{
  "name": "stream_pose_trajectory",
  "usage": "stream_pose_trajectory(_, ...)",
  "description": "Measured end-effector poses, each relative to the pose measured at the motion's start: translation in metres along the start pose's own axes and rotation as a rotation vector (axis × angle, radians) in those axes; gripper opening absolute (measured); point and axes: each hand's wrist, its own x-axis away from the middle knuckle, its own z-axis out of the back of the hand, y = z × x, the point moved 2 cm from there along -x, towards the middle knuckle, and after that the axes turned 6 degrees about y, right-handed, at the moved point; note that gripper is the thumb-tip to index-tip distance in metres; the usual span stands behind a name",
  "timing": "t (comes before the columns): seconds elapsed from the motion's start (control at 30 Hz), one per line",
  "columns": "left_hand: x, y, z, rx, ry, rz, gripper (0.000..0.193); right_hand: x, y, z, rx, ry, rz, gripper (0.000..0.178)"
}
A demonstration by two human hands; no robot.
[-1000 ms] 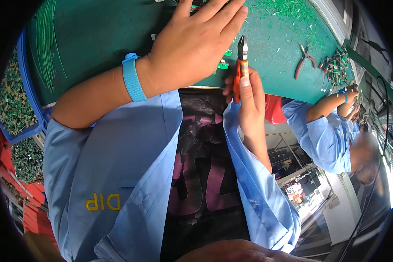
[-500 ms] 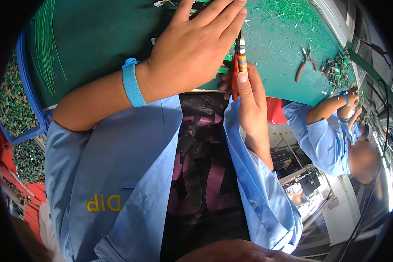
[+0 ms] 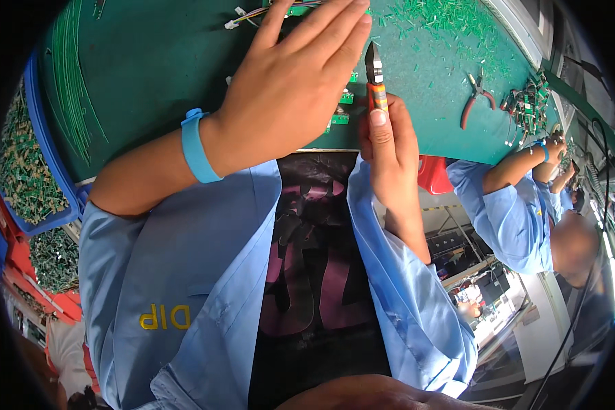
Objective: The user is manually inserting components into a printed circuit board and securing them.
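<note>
A: Where are we? Our right hand [image 3: 388, 154] is clenched round the orange-handled cutters [image 3: 375, 80], just beside our left hand [image 3: 290, 85], which lies flat with fingers spread over the small green circuit board [image 3: 339, 113] on the green mat [image 3: 150, 61].

B: So we judge it a trimming step, board pinned, cut not yet made.

A: The cutters' long axis runs away from us, tips pointing toward the far edge. Next calls for steady aim at 1 lead.
</note>
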Motion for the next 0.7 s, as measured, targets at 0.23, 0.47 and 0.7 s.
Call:
stream_pose_trajectory(0.23,-0.056,-0.021,0.041,0.406,-0.469,0.362,0.036,-0.024,-0.011,-0.003,-0.250,0.007,-0.067,0.043)
stream_pose_trajectory(0.47,-0.031,-0.019,0.023,0.344,-0.322,0.297,0.032,-0.031,-0.024,-0.001,-0.194,-0.025,-0.052,0.045)
stream_pose_trajectory(0.7,-0.031,-0.021,0.020,0.331,-0.322,0.292,0.034,-0.035,-0.025,0.000,-0.140,-0.039,-0.055,0.044)
